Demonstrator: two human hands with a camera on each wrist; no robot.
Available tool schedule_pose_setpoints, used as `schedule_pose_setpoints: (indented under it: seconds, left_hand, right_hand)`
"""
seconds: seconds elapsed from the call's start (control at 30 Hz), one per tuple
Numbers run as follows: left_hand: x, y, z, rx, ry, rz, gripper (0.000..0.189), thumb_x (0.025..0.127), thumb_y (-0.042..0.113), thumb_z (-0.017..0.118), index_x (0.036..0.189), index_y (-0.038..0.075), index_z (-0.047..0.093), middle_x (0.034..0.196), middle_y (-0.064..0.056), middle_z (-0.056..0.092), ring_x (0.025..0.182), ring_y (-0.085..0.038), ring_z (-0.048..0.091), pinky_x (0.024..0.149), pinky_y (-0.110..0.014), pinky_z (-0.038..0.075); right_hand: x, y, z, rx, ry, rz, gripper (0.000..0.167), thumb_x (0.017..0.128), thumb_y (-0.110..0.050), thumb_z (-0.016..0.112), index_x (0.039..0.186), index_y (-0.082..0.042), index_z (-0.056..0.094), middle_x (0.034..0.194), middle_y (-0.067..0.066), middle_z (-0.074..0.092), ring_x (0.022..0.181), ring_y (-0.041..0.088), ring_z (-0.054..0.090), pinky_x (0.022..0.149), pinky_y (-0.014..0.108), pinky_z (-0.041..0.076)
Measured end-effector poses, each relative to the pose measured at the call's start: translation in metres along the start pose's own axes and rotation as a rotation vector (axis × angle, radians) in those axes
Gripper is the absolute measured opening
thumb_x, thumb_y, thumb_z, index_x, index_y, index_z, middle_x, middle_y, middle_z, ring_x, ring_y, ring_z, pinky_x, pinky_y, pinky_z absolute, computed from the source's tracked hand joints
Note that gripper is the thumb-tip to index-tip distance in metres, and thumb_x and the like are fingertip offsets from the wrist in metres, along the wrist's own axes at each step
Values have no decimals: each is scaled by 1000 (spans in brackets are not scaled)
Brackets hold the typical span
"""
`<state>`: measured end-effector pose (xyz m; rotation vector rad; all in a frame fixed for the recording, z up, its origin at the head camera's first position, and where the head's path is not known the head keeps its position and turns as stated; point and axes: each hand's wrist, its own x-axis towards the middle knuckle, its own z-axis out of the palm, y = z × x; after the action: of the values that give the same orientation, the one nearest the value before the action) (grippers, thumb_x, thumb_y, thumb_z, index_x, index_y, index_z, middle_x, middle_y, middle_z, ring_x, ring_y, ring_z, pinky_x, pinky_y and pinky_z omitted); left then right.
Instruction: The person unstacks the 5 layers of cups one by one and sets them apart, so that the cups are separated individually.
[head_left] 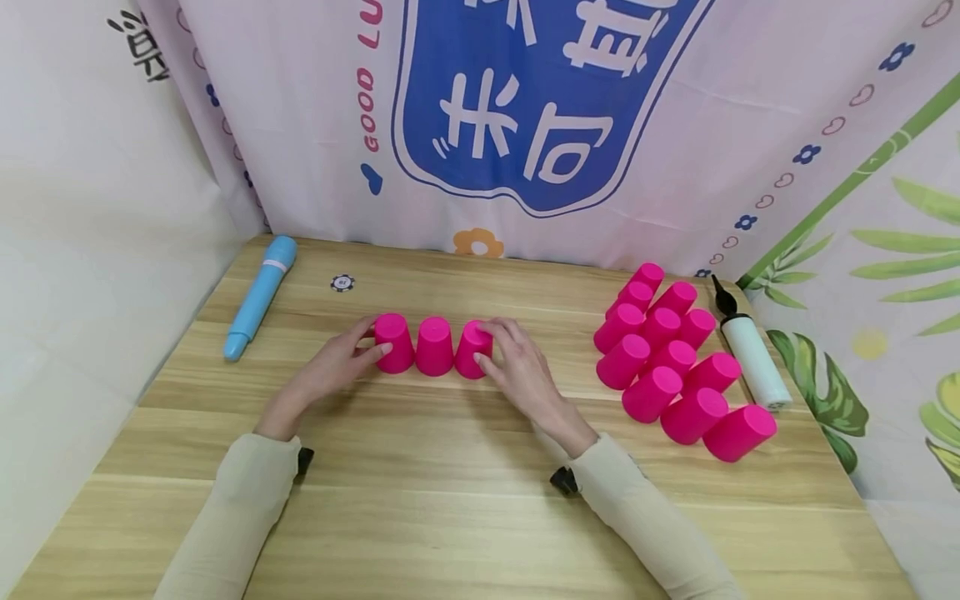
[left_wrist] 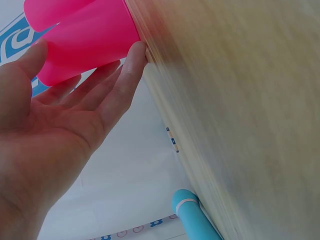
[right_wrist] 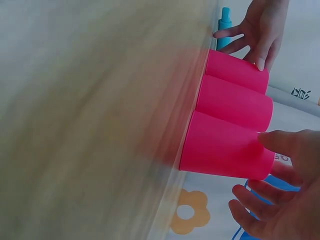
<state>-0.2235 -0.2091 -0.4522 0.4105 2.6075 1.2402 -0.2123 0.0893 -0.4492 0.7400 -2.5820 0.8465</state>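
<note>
Three bright pink cups stand upside down in a close row across the table: a left cup (head_left: 395,350), a middle cup (head_left: 434,354) and a right cup (head_left: 472,357). My left hand (head_left: 337,364) holds the left cup, thumb on its near side and fingers along its outer side, seen closely in the left wrist view. At the other end my right hand (head_left: 528,379) pinches the right cup near its top between thumb and index finger. In the right wrist view the other fingers of this hand (right_wrist: 280,190) hang beside the cup. Neither hand touches the middle cup.
Several more inverted pink cups (head_left: 651,393) stand grouped at the right. Beyond them lies a white hand pump (head_left: 756,362) with a black nozzle. A blue tube-shaped pump (head_left: 261,298) lies at the back left, near a small round chip (head_left: 342,283). Printed cloth (head_left: 315,200) hangs behind.
</note>
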Motion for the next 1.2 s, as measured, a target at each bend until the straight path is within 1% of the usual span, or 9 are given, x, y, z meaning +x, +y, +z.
schedule_pose_setpoints:
  seconds: [0.17, 0.37, 0.6, 0.7, 0.83, 0.93, 1.07, 1.2]
  left_hand:
    - [0, 1, 0, 1, -2, -4, 66, 101, 38, 48, 151, 4, 23, 145, -27, 37, 126, -45, 45, 101, -54, 42]
    - [0, 0, 1, 7, -1, 5, 66, 101, 38, 49, 150, 3, 24, 145, -27, 38, 127, -45, 45, 102, -54, 41]
    - [2, -1, 1, -5, -5, -9, 66, 100, 39, 50, 151, 6, 24, 145, -24, 38, 126, -44, 46, 101, -53, 42]
    - [2, -1, 1, 0, -1, -15, 66, 100, 39, 50, 151, 7, 25, 145, -24, 39, 126, -44, 46, 101, -53, 43]
    - [1, -1, 0, -1, -5, -4, 65, 100, 39, 50, 150, 7, 25, 145, -24, 38, 127, -44, 45, 102, -53, 42]
    - [1, -1, -1, -4, -7, -4, 64, 100, 38, 50, 150, 6, 25, 145, -25, 38, 127, -44, 44, 102, -54, 41]
    - [1, -1, -1, 1, -7, -8, 64, 100, 38, 50, 150, 6, 25, 145, -25, 38, 127, -44, 44, 101, -54, 42]
    - [1, 0, -1, 2, -11, -13, 65, 100, 39, 50, 150, 7, 24, 145, -24, 38, 126, -44, 45, 100, -53, 43]
  right_hand:
    - [4, -1, 3, 15, -1, 16, 47, 86, -14, 73, 129, -5, 56, 124, 9, 56, 110, 22, 57, 90, 38, 52]
    - [10, -2, 10, 18, -25, 56, 48, 87, -17, 73, 129, -5, 54, 124, 9, 57, 105, 21, 60, 85, 36, 54]
    - [8, -1, 9, 27, -29, 108, 49, 87, -18, 73, 130, -7, 54, 124, 8, 57, 105, 19, 60, 84, 34, 55]
    - [4, 0, 5, 40, -21, 121, 49, 86, -18, 74, 130, -7, 55, 124, 7, 57, 106, 19, 60, 83, 35, 55]
    - [-3, 2, -4, 51, 10, 143, 49, 85, -18, 75, 129, -8, 55, 123, 7, 57, 104, 20, 60, 82, 37, 55]
    - [-8, 5, -12, 52, 31, 160, 49, 85, -17, 75, 129, -8, 55, 121, 8, 57, 102, 21, 61, 79, 38, 56]
    - [-12, 9, -23, 39, 50, 183, 49, 85, -18, 75, 129, -9, 55, 119, 9, 57, 99, 22, 61, 76, 39, 57]
    - [-16, 15, -35, 24, 66, 209, 49, 86, -18, 74, 130, -10, 53, 121, 10, 55, 99, 23, 60, 73, 39, 57]
